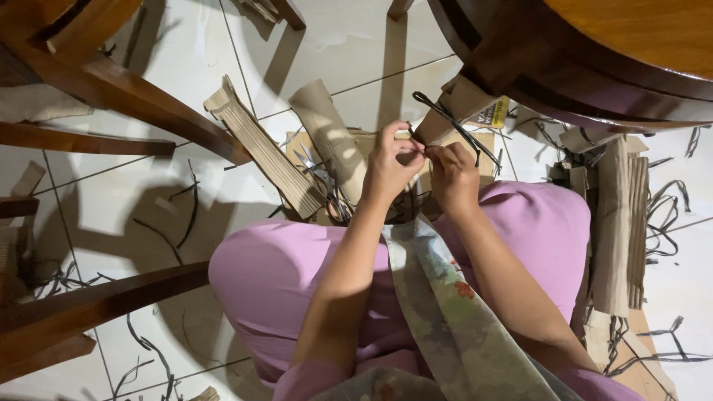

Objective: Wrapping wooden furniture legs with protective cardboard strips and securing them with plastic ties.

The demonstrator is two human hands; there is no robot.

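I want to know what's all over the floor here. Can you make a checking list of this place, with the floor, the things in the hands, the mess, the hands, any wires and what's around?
Surface: white tiled floor, partly in shadow.
Job's things: thin black strip pinched between both hands; its far end sticks up and away.
Clutter: corrugated cardboard piece, cardboard roll, scissors lying on cardboard, stacked cardboard strips, loose black strips scattered about.
Grippers: left hand and right hand close together, fingers closed on the strip.
Cables: nothing seen.
Surroundings: wooden chair legs, round wooden table, person's pink-clad lap.
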